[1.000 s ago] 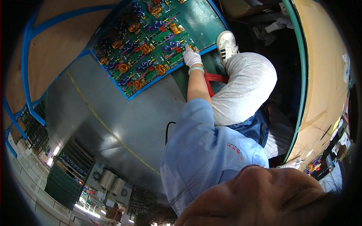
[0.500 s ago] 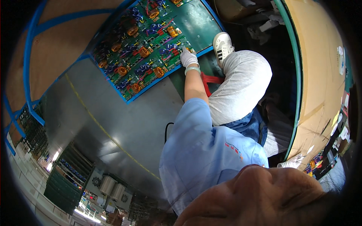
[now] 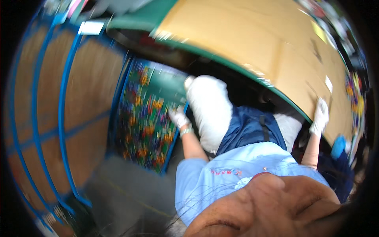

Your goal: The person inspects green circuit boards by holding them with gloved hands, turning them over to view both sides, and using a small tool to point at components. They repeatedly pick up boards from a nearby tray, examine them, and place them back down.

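My left hand (image 3: 179, 117), in a white glove, is at the right side of a blue-edged tray (image 3: 169, 152) of green circuit boards. Packed in it are several circuit boards (image 3: 144, 126) with orange coils and coloured parts, all smeared by motion. The left fingers are by the nearest board, too blurred to show whether they hold it. My right hand (image 3: 321, 114), gloved in white too, lies on the cardboard-covered table top (image 3: 272, 43) close to its near edge. Its fingers are stretched out, with nothing visible in them.
Blue-framed racks with brown panels (image 3: 92, 87) stand at the left. The table's green edge (image 3: 221, 63) runs above my knees. Small colourful parts (image 3: 355, 94) lie at the far right, near a blue object (image 3: 338, 147). Grey floor (image 3: 122, 183) shows below the tray.
The view has swung right, so more of the table shows. My right hand has come into view on the cardboard. My left hand is still at the boards' right side.
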Demonstrator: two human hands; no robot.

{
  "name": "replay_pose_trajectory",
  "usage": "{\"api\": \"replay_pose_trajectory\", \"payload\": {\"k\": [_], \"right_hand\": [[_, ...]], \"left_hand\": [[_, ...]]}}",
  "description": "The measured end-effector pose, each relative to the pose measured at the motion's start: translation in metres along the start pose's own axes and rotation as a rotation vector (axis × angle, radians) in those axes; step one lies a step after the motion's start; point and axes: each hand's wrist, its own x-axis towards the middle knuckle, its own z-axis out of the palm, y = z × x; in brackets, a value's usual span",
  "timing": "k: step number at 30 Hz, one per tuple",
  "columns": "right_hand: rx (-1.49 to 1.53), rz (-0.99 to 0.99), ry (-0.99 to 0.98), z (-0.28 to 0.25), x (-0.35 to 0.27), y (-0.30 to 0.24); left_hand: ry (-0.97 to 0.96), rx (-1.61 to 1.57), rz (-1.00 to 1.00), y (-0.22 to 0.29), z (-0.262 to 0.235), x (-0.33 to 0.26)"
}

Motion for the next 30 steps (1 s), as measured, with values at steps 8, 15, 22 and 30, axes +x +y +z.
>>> {"api": "replay_pose_trajectory", "payload": {"k": [8, 15, 22, 30], "right_hand": [[0.364, 0.044, -0.101, -0.044, 0.002, -0.056], [0.033, 0.125, 0.009, -0.108, 0.068, -0.005], [-0.254, 0.049, 0.188, -0.118, 0.177, 0.113], [-0.441, 0.307, 0.36, -0.161, 0.289, 0.192]], "left_hand": [[-0.021, -0.12, 0.455, 0.249, 0.091, -0.05], [-0.786, -0.094, 0.572, 0.307, 0.214, -0.192], [-0.915, 0.221, 0.514, 0.297, 0.294, -0.215], [-0.757, 0.326, 0.575, 0.272, 0.324, -0.211]]}}
